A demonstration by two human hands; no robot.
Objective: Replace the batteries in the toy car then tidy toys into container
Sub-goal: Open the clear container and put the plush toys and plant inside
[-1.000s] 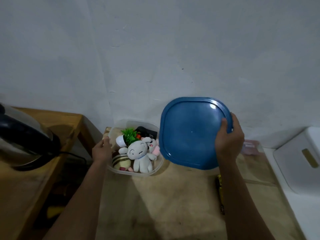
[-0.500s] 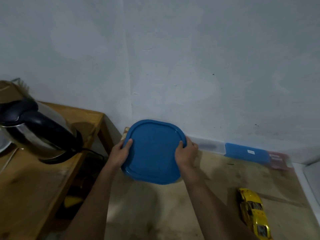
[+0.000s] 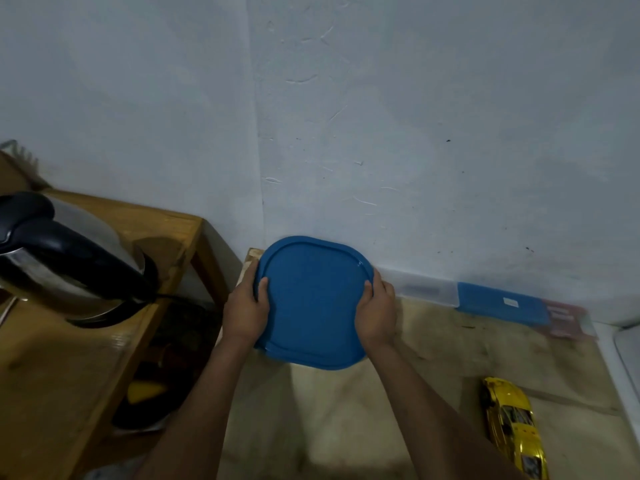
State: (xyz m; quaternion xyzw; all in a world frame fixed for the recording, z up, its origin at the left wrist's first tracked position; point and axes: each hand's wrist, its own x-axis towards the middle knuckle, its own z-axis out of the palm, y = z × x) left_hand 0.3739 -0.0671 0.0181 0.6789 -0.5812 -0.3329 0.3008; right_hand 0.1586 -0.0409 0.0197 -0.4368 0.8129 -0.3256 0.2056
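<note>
Both grips were on the blue lid [image 3: 313,303]. My left grip [image 3: 246,311] clasped its left edge and my right grip [image 3: 377,315] its right edge, each with the thumb laid on top and the fingers curled round the rim, holding nothing else.

A second before, only my right grip had the lid, tipped up beside the open container, while my left steadied the container's rim and the plush toys showed inside. Now the lid lay flat over the container and hid it and the toys from me completely. Since half a second before, little had moved, so I judged I was pressing the lid home rather than carrying it. Whether it had seated all round I could not tell.

The covered container sat at the back left corner of the counter [image 3: 346,427], close to the wall [image 3: 415,133]. The yellow toy car [image 3: 512,424] lay out on the counter, well apart to my right. That left the tidying unfinished, I judged: either the lid would have to come off again for the car, or the car was being kept out for its batteries. I could not see whether those had been changed.
</note>
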